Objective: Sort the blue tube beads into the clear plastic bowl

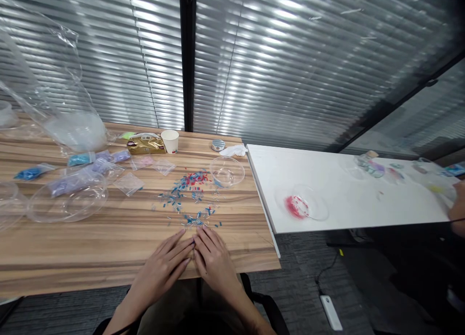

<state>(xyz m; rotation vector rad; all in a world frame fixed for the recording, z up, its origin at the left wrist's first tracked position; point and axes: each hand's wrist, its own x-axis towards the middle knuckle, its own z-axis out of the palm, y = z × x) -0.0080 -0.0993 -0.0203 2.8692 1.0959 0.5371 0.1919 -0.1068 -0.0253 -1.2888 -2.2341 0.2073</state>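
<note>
My left hand [164, 265] and my right hand [213, 257] rest at the wooden table's front edge, fingertips almost touching each other. Between their fingertips is a small dark speck, too small to make out. The fingers of both hands are stretched out and slightly apart. Just beyond them lie scattered small blue and clear pieces [196, 220], with more blue pieces [176, 192] farther back. A patch of red pieces [196, 178] is mixed in near a clear round bowl [227, 172].
Left on the table are clear lids [69, 204], purple packets [76, 181], blue packets [31, 172] and a large plastic bag [78, 129]. Behind stand a gold tissue pack [146, 144] and paper cup [170, 141]. A white table [341, 199] adjoins right; another person's hand [458, 206] shows there.
</note>
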